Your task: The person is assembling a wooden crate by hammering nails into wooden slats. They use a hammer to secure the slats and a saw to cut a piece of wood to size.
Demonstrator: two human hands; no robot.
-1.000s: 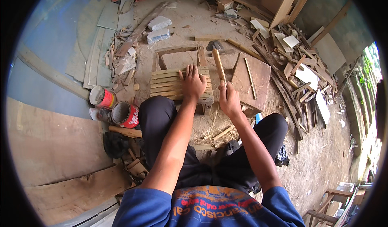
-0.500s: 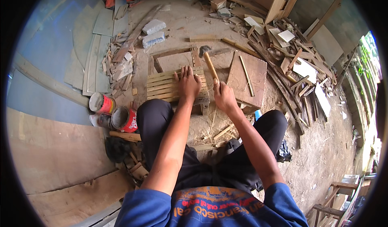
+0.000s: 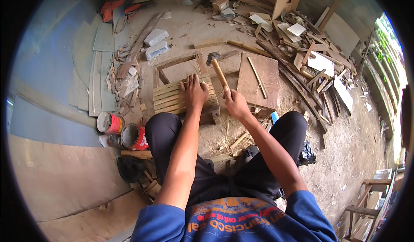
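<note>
A small wooden piece with parallel slats rests on a low wooden stand in front of my knees. My left hand lies on top of the slats with its fingers stretched forward. My right hand grips a hammer by its pale wooden handle. The dark hammer head is raised just beyond the slats' far right corner. Any nail under my left hand is too small or hidden to make out.
A brown wooden board carrying a thin strip stands to the right. Behind it spreads a heap of scrap wood. Paint cans sit by my left knee. An open wooden frame and pale blocks lie farther out.
The whole view has turned slightly, shifting the near scene a little left. My left hand stays on the slats, and the hammer remains raised in my right hand.
</note>
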